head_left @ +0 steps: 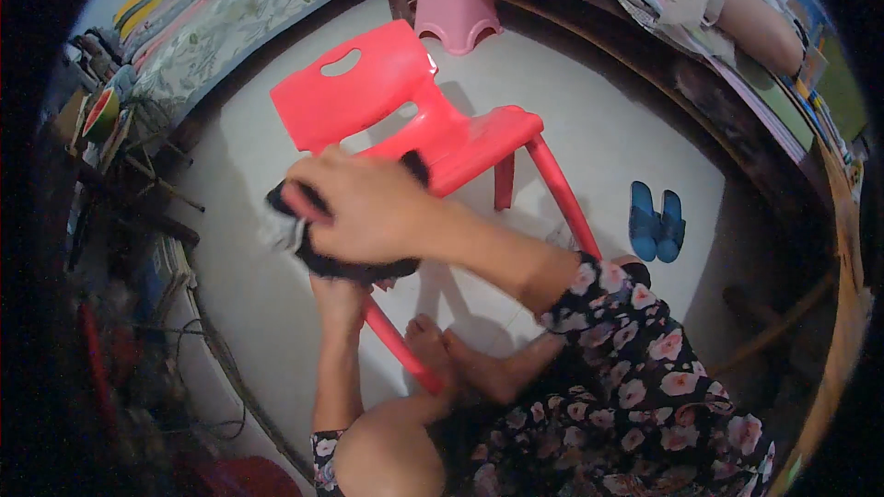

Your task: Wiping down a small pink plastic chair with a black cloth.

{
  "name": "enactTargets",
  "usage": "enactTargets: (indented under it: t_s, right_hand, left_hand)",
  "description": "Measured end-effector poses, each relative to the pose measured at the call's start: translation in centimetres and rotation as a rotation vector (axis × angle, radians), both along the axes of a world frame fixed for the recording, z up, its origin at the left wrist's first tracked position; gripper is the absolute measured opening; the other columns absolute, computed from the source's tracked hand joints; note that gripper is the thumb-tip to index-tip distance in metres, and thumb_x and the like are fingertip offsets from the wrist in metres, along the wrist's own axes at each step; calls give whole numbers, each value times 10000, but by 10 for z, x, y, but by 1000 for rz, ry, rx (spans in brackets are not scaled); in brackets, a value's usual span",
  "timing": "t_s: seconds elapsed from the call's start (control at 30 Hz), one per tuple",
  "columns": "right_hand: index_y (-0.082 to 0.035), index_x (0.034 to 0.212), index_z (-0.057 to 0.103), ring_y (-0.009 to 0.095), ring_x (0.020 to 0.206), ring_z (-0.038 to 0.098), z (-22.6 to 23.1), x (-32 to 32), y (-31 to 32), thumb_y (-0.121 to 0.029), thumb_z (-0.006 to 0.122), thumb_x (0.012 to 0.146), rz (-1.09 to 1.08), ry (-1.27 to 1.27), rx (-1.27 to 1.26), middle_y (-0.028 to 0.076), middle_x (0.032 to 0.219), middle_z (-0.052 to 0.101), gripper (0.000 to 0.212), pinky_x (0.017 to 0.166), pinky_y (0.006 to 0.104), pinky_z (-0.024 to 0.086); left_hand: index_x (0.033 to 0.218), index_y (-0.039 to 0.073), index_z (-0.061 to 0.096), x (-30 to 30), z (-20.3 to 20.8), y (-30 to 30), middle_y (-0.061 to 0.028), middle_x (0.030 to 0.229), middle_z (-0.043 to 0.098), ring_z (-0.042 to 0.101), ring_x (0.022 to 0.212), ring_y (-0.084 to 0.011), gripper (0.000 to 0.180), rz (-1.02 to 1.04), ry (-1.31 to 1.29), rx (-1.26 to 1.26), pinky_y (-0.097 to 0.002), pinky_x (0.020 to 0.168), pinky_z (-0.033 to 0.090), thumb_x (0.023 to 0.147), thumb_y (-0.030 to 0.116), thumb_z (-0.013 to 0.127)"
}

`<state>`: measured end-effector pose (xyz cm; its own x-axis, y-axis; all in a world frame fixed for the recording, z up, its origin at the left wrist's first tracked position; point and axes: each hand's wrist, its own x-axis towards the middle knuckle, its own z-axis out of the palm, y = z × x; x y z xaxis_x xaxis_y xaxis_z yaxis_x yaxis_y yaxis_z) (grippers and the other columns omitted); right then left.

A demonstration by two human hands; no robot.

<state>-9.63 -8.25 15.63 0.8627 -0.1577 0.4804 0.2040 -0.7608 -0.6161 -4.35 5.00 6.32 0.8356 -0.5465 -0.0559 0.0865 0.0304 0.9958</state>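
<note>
A red plastic chair (pixel 354 83) with a slotted backrest stands on the floor in front of me, its seat turned toward my right. My right hand (pixel 368 207) is over the near left part of the chair, closed around a black cloth (pixel 359 269) with a whitish-grey part hanging at its left. The hand is slightly smeared by motion. Below the cloth, my left hand (pixel 341 299) reaches up beside a front chair leg (pixel 401 350). Its fingers are hidden behind the cloth and the right hand, so their grip does not show.
A pink stool (pixel 456 14) is at the back. Blue slippers (pixel 657 221) lie on the floor at right. A bed with a leafy sheet (pixel 249 37) is at the far left, and a wooden bench (pixel 599 28) at the far right bears folded cloths and a person's leg (pixel 760 28).
</note>
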Motion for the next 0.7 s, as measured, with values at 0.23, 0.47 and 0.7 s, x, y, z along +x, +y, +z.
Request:
enactTargets:
  t_s: [0.23,0.47,0.7]
  right_hand:
    - [-47,1077,590,237,830,610,-5,-51,-119,-235,633,696,-226,-64,238,127,858,628,427,766,348,469]
    - [-68,1147,581,198,917,619,-17,-49,-136,-224,643,713,-301,-211,119,118,985,661,466,826,334,479]
    - [-112,1019,577,270,779,614,-19,8,9,-198,697,641,-72,-448,-82,95,889,574,406,600,379,510]
  left_hand:
    - [1460,108,145,-7,16,0,-78,831,534,500,544,-118,806,80,-38,55,-237,432,427,721,-52,421]
    - [1452,112,134,2,11,-1,-75,814,525,499,546,-124,804,68,-81,60,-247,446,431,721,-62,420]
    - [1365,53,320,13,4,-2,-132,959,579,627,645,-196,556,-116,35,76,-294,501,528,850,65,528]
